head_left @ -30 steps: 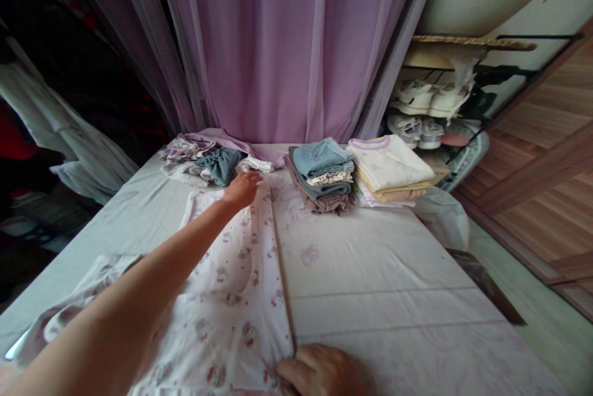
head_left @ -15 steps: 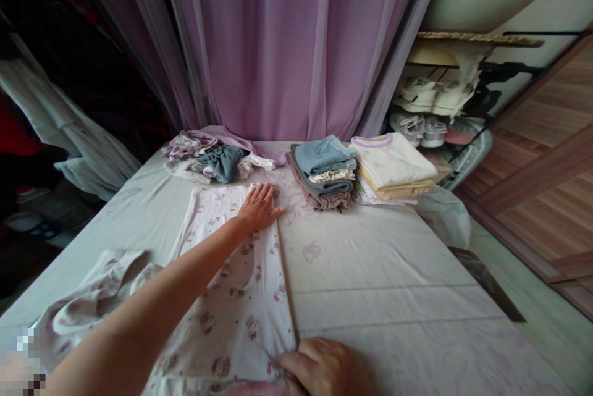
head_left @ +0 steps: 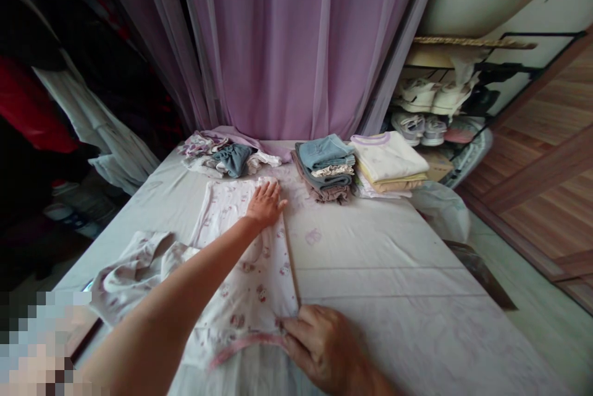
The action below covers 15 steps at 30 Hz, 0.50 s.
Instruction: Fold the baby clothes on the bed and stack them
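A white shirt point(head_left: 259, 266) with a small pink-and-red cartoon print lies lengthwise before me, its pink-trimmed neckline at the near end. My left hand point(head_left: 265, 203) rests flat on the shirt's far right corner, fingers stretched out. At the near right corner, beside the pink trim, my right hand point(head_left: 324, 343) pinches the fabric between thumb and fingers. My left forearm crosses over the shirt and hides part of its left side. To the left, a crumpled white printed garment point(head_left: 132, 269) lies close to the forearm.
On the far side stand a folded stack of blue and brown clothes point(head_left: 327, 170) and another of white and yellow clothes point(head_left: 389, 161). A loose heap of clothes point(head_left: 231, 158) lies at the back left. Behind hangs a purple curtain point(head_left: 278, 44); shoes point(head_left: 417, 96) sit on a rack at right.
The view has shifted, so the near neckline shows more fully. My left hand stays flat on the far end, and my right hand still pinches the near corner.
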Tool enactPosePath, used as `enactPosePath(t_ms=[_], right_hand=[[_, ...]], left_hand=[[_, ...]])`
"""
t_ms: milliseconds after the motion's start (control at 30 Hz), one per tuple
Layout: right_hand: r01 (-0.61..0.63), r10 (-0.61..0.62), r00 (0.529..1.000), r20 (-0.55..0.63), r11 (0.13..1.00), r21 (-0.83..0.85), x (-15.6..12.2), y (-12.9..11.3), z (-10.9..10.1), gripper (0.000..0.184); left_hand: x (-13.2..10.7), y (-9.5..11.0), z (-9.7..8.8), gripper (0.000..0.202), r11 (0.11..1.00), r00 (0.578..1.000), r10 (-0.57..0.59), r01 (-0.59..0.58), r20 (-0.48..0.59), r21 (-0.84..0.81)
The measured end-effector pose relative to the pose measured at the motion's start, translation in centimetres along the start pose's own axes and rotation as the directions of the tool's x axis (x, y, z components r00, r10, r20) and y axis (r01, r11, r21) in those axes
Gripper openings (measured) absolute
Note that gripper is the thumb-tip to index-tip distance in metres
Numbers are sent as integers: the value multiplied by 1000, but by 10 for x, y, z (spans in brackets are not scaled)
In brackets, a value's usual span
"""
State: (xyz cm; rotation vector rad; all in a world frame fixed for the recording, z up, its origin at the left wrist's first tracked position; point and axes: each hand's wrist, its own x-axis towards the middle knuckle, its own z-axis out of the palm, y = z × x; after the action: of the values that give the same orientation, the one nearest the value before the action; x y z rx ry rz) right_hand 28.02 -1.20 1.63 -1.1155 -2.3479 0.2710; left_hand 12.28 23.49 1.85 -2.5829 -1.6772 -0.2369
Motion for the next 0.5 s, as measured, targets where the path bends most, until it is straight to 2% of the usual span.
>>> enactPosePath(t_ms=[100,200,267,367,500], right_hand=[[-4,4,1000,3,1000,-22,0,-2,-2,30],[9,-8,1000,15,998,-61,0,-2,-3,28],[19,-17,1000,17,996,-86,-2,-3,-4,27],[41,-40,999,12,991,-131,-6,-7,-5,27],[54,-55,998,-4,988,-147,-18,-13,-7,26]], left_hand=[[-45,6,-8,58,990,990,136,-135,30,-34],[-99,12,-12,62,957,957,287,-284,40,-60],[-127,16,-13,63,940,939,338,-334,55,-74],[-146,20,-17,63,940,939,336,-330,78,-87],[-146,23,-25,61,946,941,322,-316,104,-72]])
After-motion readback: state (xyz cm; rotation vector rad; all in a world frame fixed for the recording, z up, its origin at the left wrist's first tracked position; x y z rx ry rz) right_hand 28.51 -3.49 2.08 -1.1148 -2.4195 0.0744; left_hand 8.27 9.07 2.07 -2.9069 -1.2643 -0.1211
